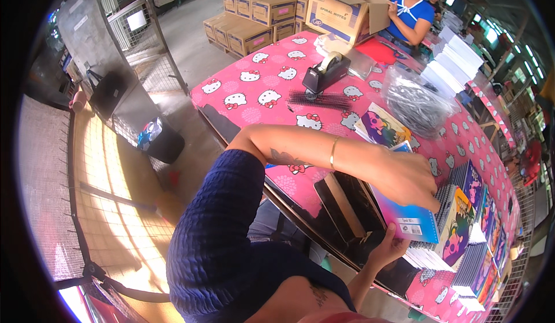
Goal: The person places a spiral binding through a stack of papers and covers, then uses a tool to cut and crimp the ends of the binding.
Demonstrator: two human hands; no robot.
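A blue-and-pink spiral notebook (425, 232) with a white label and barcode lies tilted between my hands. From above, my left hand (409, 179) reaches over it, fingers closed at its coil edge; the fingertips are partly hidden. My right hand (388, 248) pinches the lower edge, thumb on the cover and other fingers beneath. Right beside it stands a stack of spiral notebooks (457, 236) with colourful cartoon covers. Under and left of the held notebook is a dark tray-like board (341, 207) with a brown strip. Another cartoon-covered notebook (381, 125) lies beyond my left wrist.
On the pink cat-print tablecloth (231, 86) stand a black tape dispenser (326, 73), loose black coils (321, 98) and a clear bag of coils (419, 100). White paper stacks (451, 63) rise farther back. A person (409, 13) handles an open carton (341, 13); more cartons (248, 34) sit behind.
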